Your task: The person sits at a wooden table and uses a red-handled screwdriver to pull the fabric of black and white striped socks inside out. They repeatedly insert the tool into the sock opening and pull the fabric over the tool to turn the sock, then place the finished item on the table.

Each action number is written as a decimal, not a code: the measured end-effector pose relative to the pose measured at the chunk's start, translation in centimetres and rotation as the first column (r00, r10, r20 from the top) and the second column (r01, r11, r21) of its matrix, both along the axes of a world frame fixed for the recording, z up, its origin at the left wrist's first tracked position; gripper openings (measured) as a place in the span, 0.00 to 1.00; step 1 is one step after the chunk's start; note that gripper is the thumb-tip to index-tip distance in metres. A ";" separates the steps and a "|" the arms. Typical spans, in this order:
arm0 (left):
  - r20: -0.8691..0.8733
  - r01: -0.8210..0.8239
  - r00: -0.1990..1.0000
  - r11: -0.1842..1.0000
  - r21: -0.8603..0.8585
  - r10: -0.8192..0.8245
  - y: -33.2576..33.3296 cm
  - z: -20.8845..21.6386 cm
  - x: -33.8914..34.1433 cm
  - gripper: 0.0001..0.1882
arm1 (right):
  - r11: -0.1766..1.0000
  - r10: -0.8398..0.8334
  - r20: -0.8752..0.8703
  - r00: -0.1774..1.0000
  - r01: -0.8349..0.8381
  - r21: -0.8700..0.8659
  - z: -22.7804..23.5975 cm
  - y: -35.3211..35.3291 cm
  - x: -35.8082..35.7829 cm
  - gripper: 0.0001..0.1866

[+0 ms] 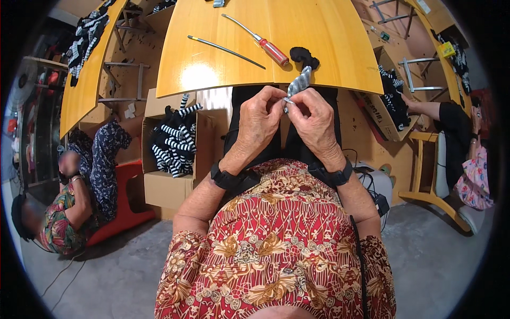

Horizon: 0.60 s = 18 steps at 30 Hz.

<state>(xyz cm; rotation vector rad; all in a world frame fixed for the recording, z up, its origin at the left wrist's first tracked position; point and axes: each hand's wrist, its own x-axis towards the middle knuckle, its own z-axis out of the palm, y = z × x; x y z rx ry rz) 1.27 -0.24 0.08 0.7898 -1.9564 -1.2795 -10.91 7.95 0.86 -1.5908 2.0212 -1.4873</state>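
Over my lap, at the table's near edge, my left hand (259,118) and my right hand (314,121) pinch one end of a striped sock (300,81) between thumbs and fingertips. The sock is grey and white, with a black part that lies curled on the table. Its pinched end is mostly covered by my fingers. Beyond it on the wooden table (329,32) rests a screwdriver (273,51) with a red handle. A thin dark rod (226,51) lies slanted to the left of the screwdriver.
An open cardboard box (169,189) of striped socks stands left of my legs. Another box (398,119) with socks is on the right. A person (69,207) sits at far left, and another person (457,143) at far right. Cables (366,181) hang near my right forearm.
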 end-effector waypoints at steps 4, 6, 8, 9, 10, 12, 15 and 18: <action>0.030 -0.010 0.999 0.999 -0.044 0.011 0.3 0.8 -0.1 0.04 | 1.000 -0.016 0.056 0.998 0.014 0.028 0.2 0.1 0.3 0.05; 0.036 -0.006 0.999 0.997 -0.076 0.009 0.5 0.8 -0.2 0.04 | 0.998 -0.036 0.097 0.995 0.030 0.063 0.1 0.2 0.2 0.05; 0.026 -0.006 1.000 0.996 -0.087 0.008 0.6 0.6 -0.1 0.04 | 0.998 -0.031 0.086 0.996 0.026 0.054 0.2 0.3 0.1 0.05; 0.034 -0.010 0.999 0.998 -0.061 0.013 0.6 0.7 -0.2 0.04 | 0.998 -0.030 0.081 0.996 0.026 0.050 0.2 0.3 0.0 0.05; 0.042 -0.015 0.999 0.999 -0.035 0.016 0.4 0.9 -0.2 0.04 | 1.000 -0.010 0.048 0.999 0.009 0.029 0.4 0.4 0.1 0.05; 0.052 -0.013 0.999 1.000 -0.005 0.013 0.2 0.9 -0.1 0.04 | 1.000 0.029 -0.020 0.999 -0.030 -0.010 0.7 0.7 0.4 0.05; 0.041 -0.006 0.999 0.997 -0.071 0.009 0.1 0.3 -0.3 0.04 | 0.998 -0.035 0.011 0.999 0.034 0.054 0.5 0.7 0.3 0.05; 0.009 -0.019 1.000 0.971 -0.236 0.022 0.2 -0.1 -0.6 0.03 | 0.995 -0.090 -0.014 0.996 0.090 0.034 -0.1 0.5 0.0 0.04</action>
